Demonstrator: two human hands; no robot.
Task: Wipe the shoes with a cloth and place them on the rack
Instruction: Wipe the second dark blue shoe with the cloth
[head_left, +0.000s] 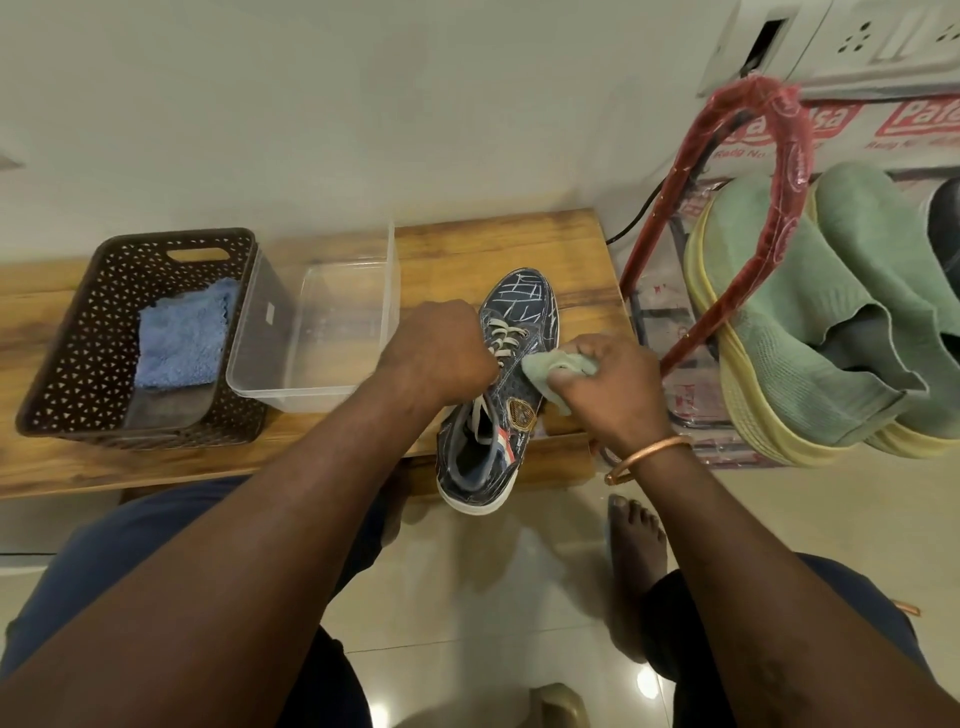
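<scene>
A dark blue high-top sneaker (522, 306) with white laces lies on the wooden table (467, 244), toe pointing away, heel over the near edge. My left hand (441, 353) grips its lace area from the left side. My right hand (608, 384) pinches a pale green cloth (540, 371) against the sneaker's right side. To the right stands a red-framed shoe rack (727, 218) holding a pair of green knit shoes (810, 332) with yellow soles.
A brown perforated basket (78, 343) at the table's left holds a folded blue cloth (182, 338). A clear plastic tub (317, 332) stands between basket and sneaker. A white wall runs behind; my bare foot (634, 540) rests on the tiled floor.
</scene>
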